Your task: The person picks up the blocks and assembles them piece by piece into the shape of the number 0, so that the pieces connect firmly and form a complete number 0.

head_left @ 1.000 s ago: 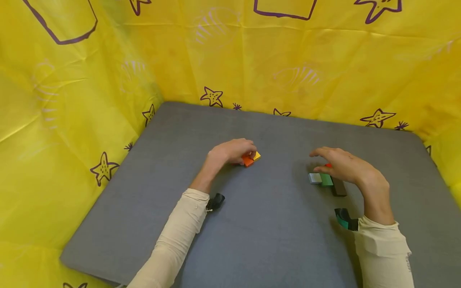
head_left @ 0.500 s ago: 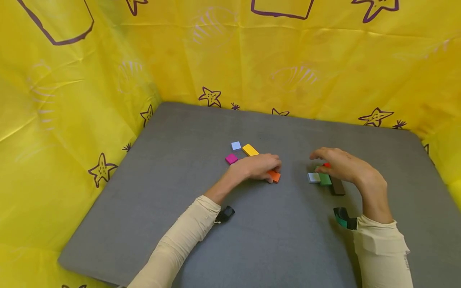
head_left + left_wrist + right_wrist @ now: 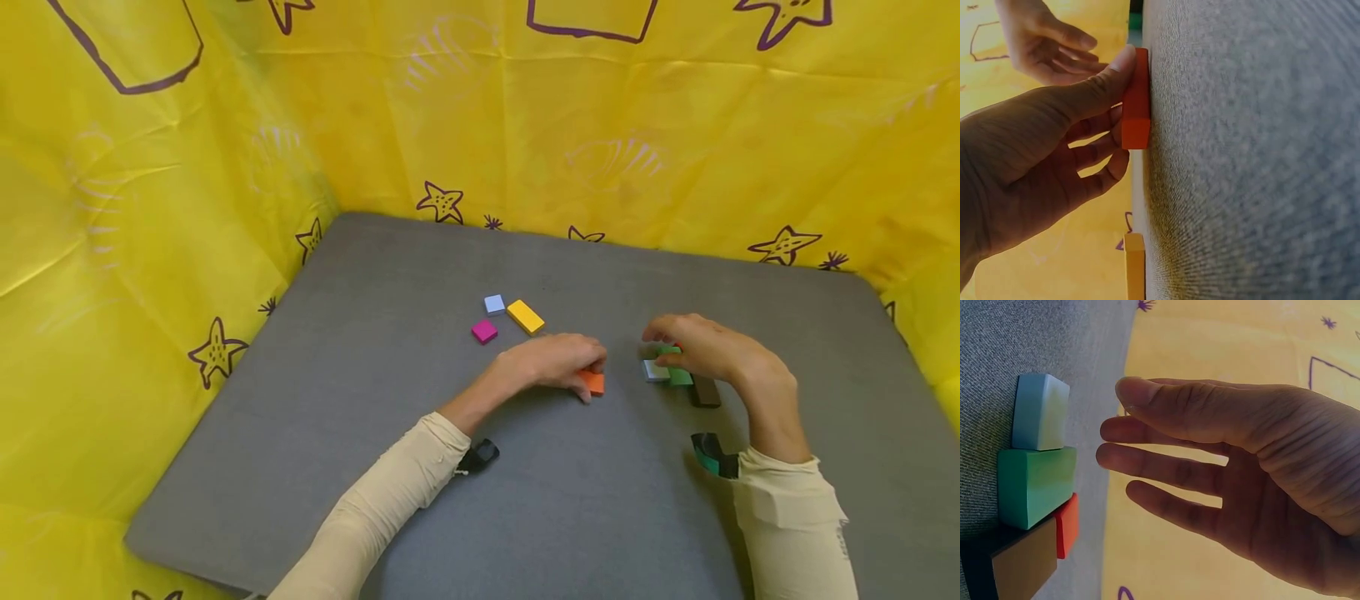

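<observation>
My left hand (image 3: 557,360) pinches an orange block (image 3: 593,383) between thumb and fingers, low over the grey tabletop. In the left wrist view, the thumb lies along one face of that orange block (image 3: 1136,100), with fingertips behind it. My right hand (image 3: 712,348) hovers over a small group of blocks, its fingers relaxed and holding nothing. That group shows best in the right wrist view: a light blue block (image 3: 1041,412), a green block (image 3: 1036,487), a red block (image 3: 1067,526) and a dark brown block (image 3: 1019,569), set close together. From the head, the hand partly covers the red one.
Left of the middle, a yellow block (image 3: 526,317), a small light blue block (image 3: 494,304) and a magenta block (image 3: 484,332) lie apart on the grey tabletop (image 3: 570,500). Yellow patterned cloth (image 3: 480,117) rises along the back and sides.
The left hand has moved the orange block right and nearer the front, away from the yellow block, toward the right-hand group. The right hand has dipped slightly, staying over its blocks.
</observation>
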`<state>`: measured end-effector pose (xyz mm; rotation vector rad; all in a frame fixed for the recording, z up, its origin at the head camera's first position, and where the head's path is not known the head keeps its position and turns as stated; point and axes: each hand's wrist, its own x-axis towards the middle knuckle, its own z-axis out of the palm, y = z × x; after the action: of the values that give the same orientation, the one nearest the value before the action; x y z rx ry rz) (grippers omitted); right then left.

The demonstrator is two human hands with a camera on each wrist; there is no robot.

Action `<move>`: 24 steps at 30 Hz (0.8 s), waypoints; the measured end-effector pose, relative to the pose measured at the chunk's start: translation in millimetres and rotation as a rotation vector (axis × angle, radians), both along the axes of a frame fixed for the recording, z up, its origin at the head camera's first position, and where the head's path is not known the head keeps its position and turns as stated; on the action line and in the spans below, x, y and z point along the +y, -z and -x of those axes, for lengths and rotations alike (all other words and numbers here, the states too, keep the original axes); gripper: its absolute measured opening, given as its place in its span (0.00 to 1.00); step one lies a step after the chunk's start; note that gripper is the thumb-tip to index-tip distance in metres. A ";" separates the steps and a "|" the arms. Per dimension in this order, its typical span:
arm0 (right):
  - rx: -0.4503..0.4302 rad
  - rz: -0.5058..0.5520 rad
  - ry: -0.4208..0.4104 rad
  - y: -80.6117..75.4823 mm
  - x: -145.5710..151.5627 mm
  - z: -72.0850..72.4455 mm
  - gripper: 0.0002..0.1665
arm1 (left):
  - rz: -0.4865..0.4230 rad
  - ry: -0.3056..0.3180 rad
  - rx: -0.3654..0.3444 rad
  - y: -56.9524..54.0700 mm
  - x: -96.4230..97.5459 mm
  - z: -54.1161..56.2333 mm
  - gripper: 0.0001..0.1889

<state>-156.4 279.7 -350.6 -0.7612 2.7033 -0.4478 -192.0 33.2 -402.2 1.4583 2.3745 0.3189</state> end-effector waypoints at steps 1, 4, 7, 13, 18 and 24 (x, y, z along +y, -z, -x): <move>-0.012 0.000 0.003 0.6 -0.5 0.2 0.20 | -0.004 0.006 0.001 0.6 0.0 -0.1 0.18; -0.033 -0.002 0.005 1.9 -1.8 0.6 0.20 | -0.018 0.024 -0.018 3.6 -1.7 2.5 0.20; -0.040 -0.008 0.011 3.0 -2.7 0.3 0.21 | -0.037 0.019 -0.073 2.6 -7.6 8.1 0.24; -0.027 -0.035 0.015 3.2 -4.7 -0.7 0.21 | -0.100 -0.138 -0.097 -15.5 -34.7 31.4 0.26; -0.009 -0.045 -0.009 3.5 -6.0 0.4 0.21 | -0.075 -0.427 -0.003 -27.4 -69.7 51.2 0.27; -0.013 -0.064 -0.006 6.4 -6.2 1.0 0.20 | 0.047 -0.592 0.037 -22.9 -98.5 64.9 0.28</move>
<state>-157.4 273.4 -357.0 -0.7459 2.6883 -0.3616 -257.0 -65.3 -379.3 0.7136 2.7786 0.3708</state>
